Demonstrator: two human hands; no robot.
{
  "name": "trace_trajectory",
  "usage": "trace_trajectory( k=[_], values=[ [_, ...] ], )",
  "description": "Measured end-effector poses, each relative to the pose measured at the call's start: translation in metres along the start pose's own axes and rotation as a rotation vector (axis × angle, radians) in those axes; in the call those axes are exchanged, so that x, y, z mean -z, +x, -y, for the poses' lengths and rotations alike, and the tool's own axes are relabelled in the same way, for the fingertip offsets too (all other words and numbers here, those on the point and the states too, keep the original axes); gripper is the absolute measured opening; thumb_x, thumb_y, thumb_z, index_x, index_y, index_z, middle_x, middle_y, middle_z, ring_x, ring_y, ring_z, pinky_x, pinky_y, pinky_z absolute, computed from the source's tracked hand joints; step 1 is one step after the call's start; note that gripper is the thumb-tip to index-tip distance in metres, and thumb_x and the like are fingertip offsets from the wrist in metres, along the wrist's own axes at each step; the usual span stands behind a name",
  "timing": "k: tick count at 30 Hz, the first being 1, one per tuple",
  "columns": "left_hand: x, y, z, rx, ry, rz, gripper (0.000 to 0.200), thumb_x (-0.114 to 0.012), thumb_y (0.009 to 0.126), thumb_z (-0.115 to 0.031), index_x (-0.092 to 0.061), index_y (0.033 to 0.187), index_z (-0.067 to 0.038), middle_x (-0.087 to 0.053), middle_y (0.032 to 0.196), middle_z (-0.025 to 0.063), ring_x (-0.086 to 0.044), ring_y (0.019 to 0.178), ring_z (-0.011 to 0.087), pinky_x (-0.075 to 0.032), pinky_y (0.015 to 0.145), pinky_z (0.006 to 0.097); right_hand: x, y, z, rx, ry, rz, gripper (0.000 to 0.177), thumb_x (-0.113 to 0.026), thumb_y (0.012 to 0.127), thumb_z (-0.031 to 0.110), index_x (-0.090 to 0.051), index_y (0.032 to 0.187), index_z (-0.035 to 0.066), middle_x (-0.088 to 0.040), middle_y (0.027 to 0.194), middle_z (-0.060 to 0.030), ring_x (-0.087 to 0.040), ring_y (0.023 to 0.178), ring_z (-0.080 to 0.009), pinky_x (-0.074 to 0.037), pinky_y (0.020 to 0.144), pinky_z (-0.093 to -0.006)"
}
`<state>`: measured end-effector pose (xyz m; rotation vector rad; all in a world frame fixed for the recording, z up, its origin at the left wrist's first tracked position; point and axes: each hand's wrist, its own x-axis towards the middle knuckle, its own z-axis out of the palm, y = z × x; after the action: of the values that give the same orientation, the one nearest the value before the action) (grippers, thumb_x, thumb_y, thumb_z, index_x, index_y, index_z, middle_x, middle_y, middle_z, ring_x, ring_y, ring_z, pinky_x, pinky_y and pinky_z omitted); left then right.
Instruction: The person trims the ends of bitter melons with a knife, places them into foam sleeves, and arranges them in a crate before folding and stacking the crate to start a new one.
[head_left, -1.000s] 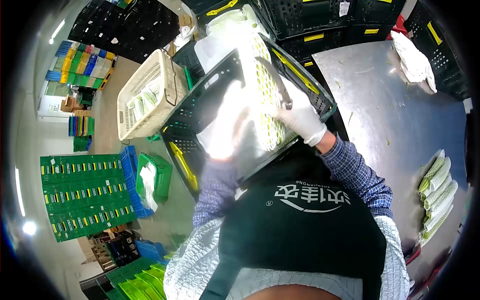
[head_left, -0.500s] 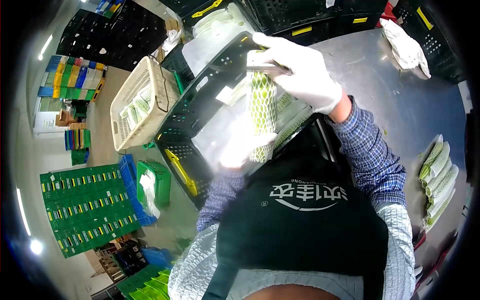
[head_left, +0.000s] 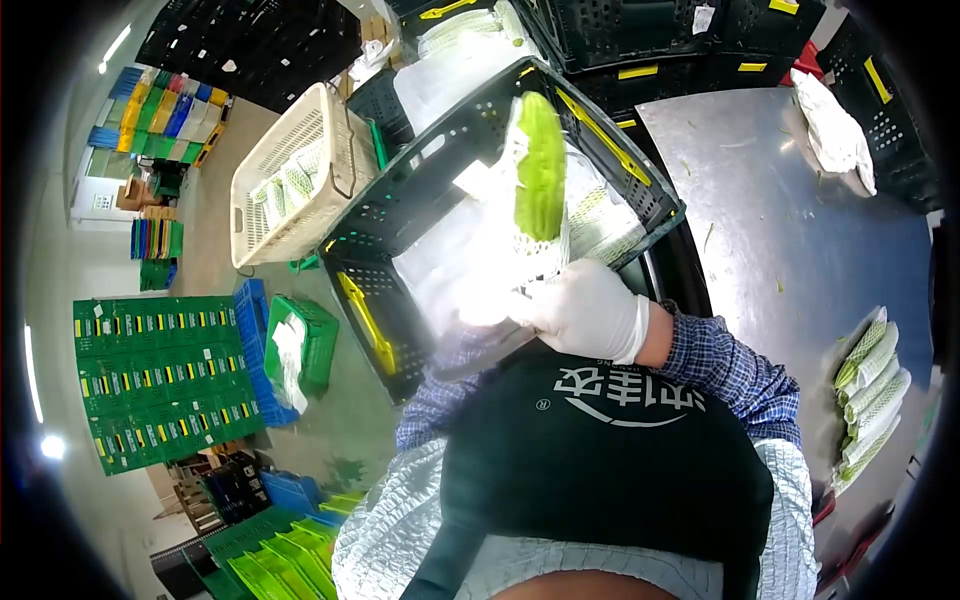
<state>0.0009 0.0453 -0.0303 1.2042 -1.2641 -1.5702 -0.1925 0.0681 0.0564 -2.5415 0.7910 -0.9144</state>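
Observation:
A pale green, ridged bitter gourd [head_left: 540, 170] stands lengthwise over the black crate, its upper part bare. White foam netting [head_left: 540, 255] is bunched around its lower end. My left hand [head_left: 485, 295], gloved and bleached by glare, closes around the gourd's left lower side; its fingers are hard to make out. At the bottom end, my white-gloved right hand [head_left: 590, 312] has its fingers closed on the netting. Below the hands runs a blurred grey streak that I cannot identify. Several netted gourds [head_left: 605, 225] lie in the black crate [head_left: 400, 205] on white lining paper.
To the left stands a cream basket [head_left: 245, 215] with netted gourds. On the metal table [head_left: 740, 230] at the right are a row of netted gourds [head_left: 870, 395] and a white cloth-like item [head_left: 830, 125]. Black crates [head_left: 640, 40] line the back. A green bin [head_left: 318, 350] stands on the floor.
My right hand has moved from the gourd's top down to its lower end. The netting has come down with it, baring the upper gourd. The view has shifted slightly.

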Motion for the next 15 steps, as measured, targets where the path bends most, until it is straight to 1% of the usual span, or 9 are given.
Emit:
trace_trajectory(
  k=[1,2,5,6,8,10,13,14,15],
  values=[
    [-0.003,-0.001,-0.003,-0.012,-0.004,0.005,0.064,-0.078,0.081,-0.015,-0.049,0.138,-0.006,-0.060,0.128,0.0108,-0.060,0.114,0.0211,-0.050,0.099,0.0358,-0.002,0.000,0.003,0.026,-0.004,-0.030,0.023,-0.061,0.083,0.016,-0.068,0.105,0.017,-0.065,0.080,-0.0045,-0.066,0.062,-0.0227,-0.053,0.055,-0.0357],
    [-0.005,-0.002,-0.006,-0.020,-0.016,0.014,0.064,-0.078,0.081,-0.016,-0.050,0.137,-0.006,-0.060,0.128,0.0108,-0.060,0.114,0.0212,-0.049,0.099,0.0358,-0.002,0.003,0.004,0.034,0.011,-0.108,0.020,-0.061,0.083,0.016,-0.069,0.101,0.018,-0.065,0.078,-0.0034,-0.065,0.062,-0.0227,-0.053,0.056,-0.0346],
    [-0.014,-0.007,-0.016,-0.044,-0.011,0.059,0.062,-0.077,0.082,-0.016,-0.051,0.137,-0.006,-0.060,0.128,0.0110,-0.060,0.115,0.0216,-0.049,0.099,0.0361,-0.001,0.010,0.003,0.042,0.036,-0.193,0.017,-0.062,0.082,0.015,-0.070,0.097,0.017,-0.064,0.076,-0.0035,-0.064,0.062,-0.0221,-0.052,0.056,-0.0323],
    [-0.018,-0.007,-0.019,-0.055,-0.005,0.081,0.061,-0.077,0.082,-0.016,-0.051,0.136,-0.007,-0.061,0.128,0.0110,-0.060,0.115,0.0217,-0.049,0.099,0.0362,0.003,0.013,0.004,-0.005,0.001,-0.111,0.030,-0.070,0.073,0.017,-0.070,0.103,0.011,-0.068,0.086,-0.0063,-0.067,0.073,-0.0239,-0.054,0.065,-0.0383],
    [-0.021,-0.006,-0.024,-0.072,0.008,0.119,0.060,-0.077,0.082,-0.016,-0.052,0.136,-0.007,-0.061,0.128,0.0111,-0.060,0.115,0.0220,-0.049,0.099,0.0363,-0.024,0.019,-0.011,0.135,0.022,-0.218,0.028,-0.069,0.074,0.017,-0.070,0.102,0.010,-0.069,0.088,-0.0071,-0.068,0.076,-0.0243,-0.055,0.068,-0.0381],
    [-0.023,-0.005,-0.025,-0.077,0.017,0.137,0.058,-0.076,0.083,-0.017,-0.052,0.135,-0.007,-0.061,0.128,0.0111,-0.060,0.115,0.0222,-0.049,0.099,0.0365,-0.031,0.028,-0.008,0.214,-0.088,-0.270,0.024,-0.068,0.078,0.016,-0.070,0.101,0.010,-0.070,0.091,-0.0077,-0.069,0.085,-0.0252,-0.056,0.075,-0.0369],
    [-0.018,-0.008,-0.022,-0.070,0.011,0.122,0.056,-0.075,0.083,-0.017,-0.053,0.134,-0.008,-0.061,0.128,0.0112,-0.060,0.115,0.0226,-0.049,0.100,0.0367,-0.031,0.023,0.002,0.122,-0.197,0.112,0.022,-0.065,0.080,0.016,-0.069,0.101,0.011,-0.071,0.095,-0.0080,-0.068,0.090,-0.0252,-0.056,0.081,-0.0365],
    [-0.014,-0.010,-0.021,-0.062,0.005,0.107,0.056,-0.075,0.083,-0.017,-0.054,0.134,-0.008,-0.061,0.128,0.0113,-0.060,0.115,0.0227,-0.049,0.100,0.0368,-0.031,0.020,-0.001,0.160,-0.072,-0.049,0.026,-0.062,0.083,0.016,-0.069,0.107,0.010,-0.070,0.097,-0.0089,-0.068,0.091,-0.0246,-0.056,0.080,-0.0367],
    [-0.009,-0.013,-0.020,-0.057,0.002,0.086,0.055,-0.075,0.083,-0.017,-0.054,0.134,-0.008,-0.061,0.128,0.0113,-0.060,0.115,0.0228,-0.048,0.100,0.0368,-0.032,0.017,-0.002,0.143,-0.070,-0.048,0.028,-0.061,0.084,0.016,-0.069,0.110,0.010,-0.070,0.097,-0.0092,-0.068,0.091,-0.0245,-0.056,0.080,-0.0363]
  ],
)
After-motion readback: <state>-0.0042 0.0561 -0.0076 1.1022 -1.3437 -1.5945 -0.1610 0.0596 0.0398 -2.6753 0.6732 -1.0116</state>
